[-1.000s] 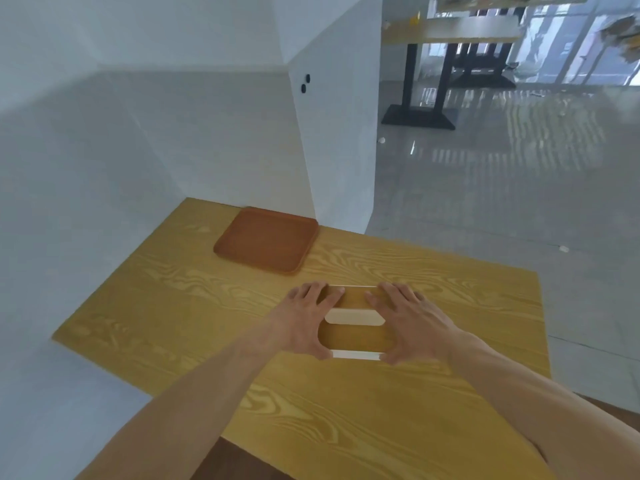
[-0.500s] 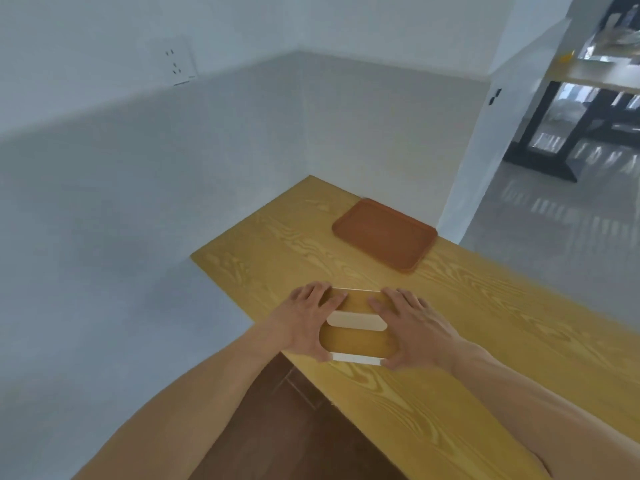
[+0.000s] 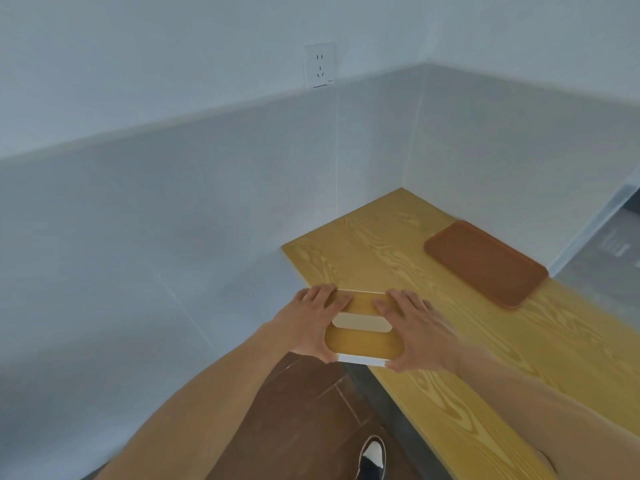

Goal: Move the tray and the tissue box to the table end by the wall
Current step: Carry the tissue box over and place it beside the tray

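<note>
A yellow wood-grain table (image 3: 433, 271) is seen; at 2 o'clock, a plain reddish-brown tray (image 3: 485, 265); the tissue box (image 3: 363, 341) is wood-toned, white-edged.

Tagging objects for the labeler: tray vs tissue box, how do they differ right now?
The tray is reddish-brown, flat and untouched by the wall; the tissue box is yellow wood-look with a white slot, gripped by the left hand and right hand at the table edge. Both are rectangular.
</note>
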Motion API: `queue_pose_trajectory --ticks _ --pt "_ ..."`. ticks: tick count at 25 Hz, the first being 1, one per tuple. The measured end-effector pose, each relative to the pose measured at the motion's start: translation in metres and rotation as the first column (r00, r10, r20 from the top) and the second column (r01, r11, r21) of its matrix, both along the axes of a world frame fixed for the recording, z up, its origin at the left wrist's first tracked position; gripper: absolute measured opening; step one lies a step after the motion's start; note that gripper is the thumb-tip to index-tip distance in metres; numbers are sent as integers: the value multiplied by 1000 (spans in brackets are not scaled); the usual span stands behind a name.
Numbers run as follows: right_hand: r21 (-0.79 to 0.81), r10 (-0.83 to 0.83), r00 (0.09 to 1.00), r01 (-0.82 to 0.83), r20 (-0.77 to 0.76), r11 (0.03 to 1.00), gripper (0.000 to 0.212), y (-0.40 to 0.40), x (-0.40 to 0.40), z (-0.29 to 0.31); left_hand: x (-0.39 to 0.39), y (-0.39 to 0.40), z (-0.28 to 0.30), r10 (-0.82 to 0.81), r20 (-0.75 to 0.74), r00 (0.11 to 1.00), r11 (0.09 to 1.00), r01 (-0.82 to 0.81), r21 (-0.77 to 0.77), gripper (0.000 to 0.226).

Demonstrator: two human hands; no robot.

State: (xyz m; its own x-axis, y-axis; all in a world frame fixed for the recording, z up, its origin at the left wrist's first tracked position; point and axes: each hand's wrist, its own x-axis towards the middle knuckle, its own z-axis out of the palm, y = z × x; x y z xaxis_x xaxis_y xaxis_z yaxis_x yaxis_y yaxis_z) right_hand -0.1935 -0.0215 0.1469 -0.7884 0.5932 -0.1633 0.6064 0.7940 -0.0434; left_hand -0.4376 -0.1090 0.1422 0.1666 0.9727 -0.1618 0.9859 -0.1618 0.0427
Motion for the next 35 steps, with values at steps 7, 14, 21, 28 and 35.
queue_pose_trajectory --ticks 7,14,21,28,35 --pt "-16 51 999 -50 11 999 113 52 -51 -16 -47 39 -11 40 13 999 999 -40 -19 115" --pt "-62 -31 1000 31 -2 998 115 119 -80 -23 -80 123 -4 -23 -6 1000 995 23 -93 116" --pt "-53 -124 992 124 1 991 117 172 -99 -26 -102 198 -3 -79 8 997 988 79 -132 117" --pt "-59 -282 959 283 36 957 121 214 -115 -39 -122 278 -22 -234 20 972 964 235 -125 116" --pt "-94 -482 875 485 50 869 122 251 -159 -57 -166 369 -39 -424 32 905 899 425 -110 116"
